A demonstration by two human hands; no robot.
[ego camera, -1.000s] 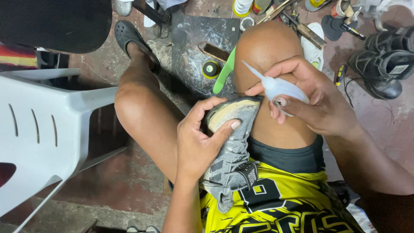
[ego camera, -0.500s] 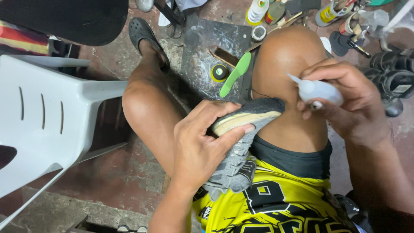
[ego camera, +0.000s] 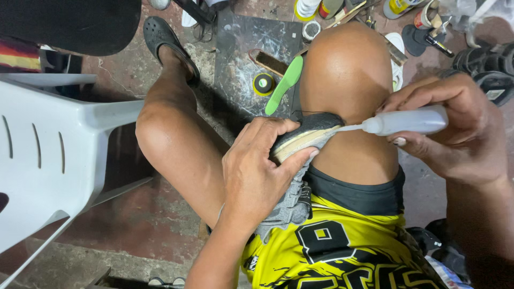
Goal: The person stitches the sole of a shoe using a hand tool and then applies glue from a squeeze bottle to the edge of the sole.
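Left hand (ego camera: 254, 176) wraps tight round the grey shoe (ego camera: 300, 160) on the thigh; right hand (ego camera: 455, 128) pinches a white squeeze bottle (ego camera: 409, 120), its nozzle touching the sole

A floor-level shoe-repair workshop: glue tins (ego camera: 399, 6), a brush (ego camera: 269, 62), a green insole (ego camera: 284, 84) and shoes (ego camera: 490, 75) litter the stained concrete floor (ego camera: 160, 225).

- White plastic chair (ego camera: 48, 155), at the floor's left edge.
- Dark metal plate (ego camera: 243, 64) on the floor near the top edge; on it a green insole (ego camera: 285, 84), a small yellow-rimmed tin (ego camera: 263, 83) and a brush (ego camera: 267, 61).
- Black clog (ego camera: 160, 35) left of the plate.
- Bottles and tins (ego camera: 399, 6) along the top edge.
- Black sandals (ego camera: 490, 69) at the right edge.
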